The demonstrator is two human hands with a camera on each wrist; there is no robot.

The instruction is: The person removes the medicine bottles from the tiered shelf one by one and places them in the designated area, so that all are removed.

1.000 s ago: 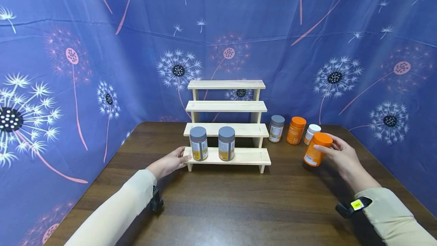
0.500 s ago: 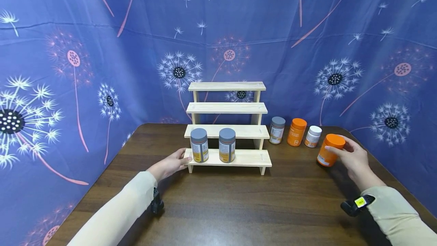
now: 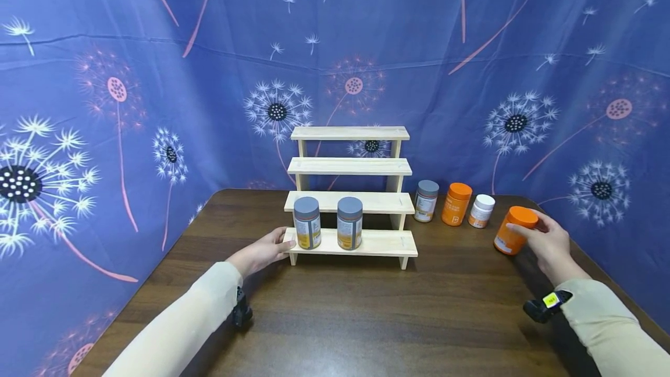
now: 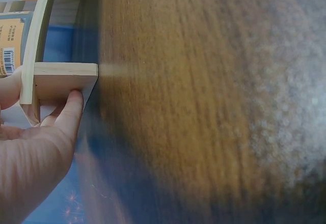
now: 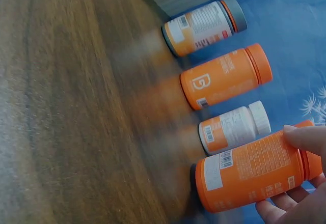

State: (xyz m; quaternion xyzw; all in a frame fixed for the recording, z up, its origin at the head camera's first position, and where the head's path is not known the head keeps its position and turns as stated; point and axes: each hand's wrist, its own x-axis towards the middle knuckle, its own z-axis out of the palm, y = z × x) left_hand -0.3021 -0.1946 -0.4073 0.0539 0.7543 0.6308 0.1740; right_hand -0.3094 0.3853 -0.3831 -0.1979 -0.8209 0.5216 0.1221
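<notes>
A pale wooden shelf with stepped tiers [image 3: 377, 242] stands mid-table in the head view. My left hand [image 3: 264, 252] grips the left end of its lowest tier. In the left wrist view, the thumb lies over the board and a fingertip presses the side support [image 4: 61, 81]. Two grey-lidded jars, one left [image 3: 307, 224] and one right [image 3: 349, 224], stand on that lowest tier. At the right, my right hand [image 3: 549, 246] holds an orange pill bottle [image 3: 512, 236] near its lid, thumb on the near side. Its base is at or just above the table; I cannot tell which.
Left of the held bottle, a white-lidded small bottle [image 3: 481, 212], an orange bottle [image 3: 455, 207] and a grey-lidded bottle [image 3: 426, 202] stand in a row beside the shelf. Behind the brown table [image 3: 366, 319] hangs a blue dandelion-print cloth [image 3: 429, 98].
My right hand has moved the orange bottle to the right, away from the white-lidded bottle, which now shows fully. The left hand keeps its grip on the shelf.
</notes>
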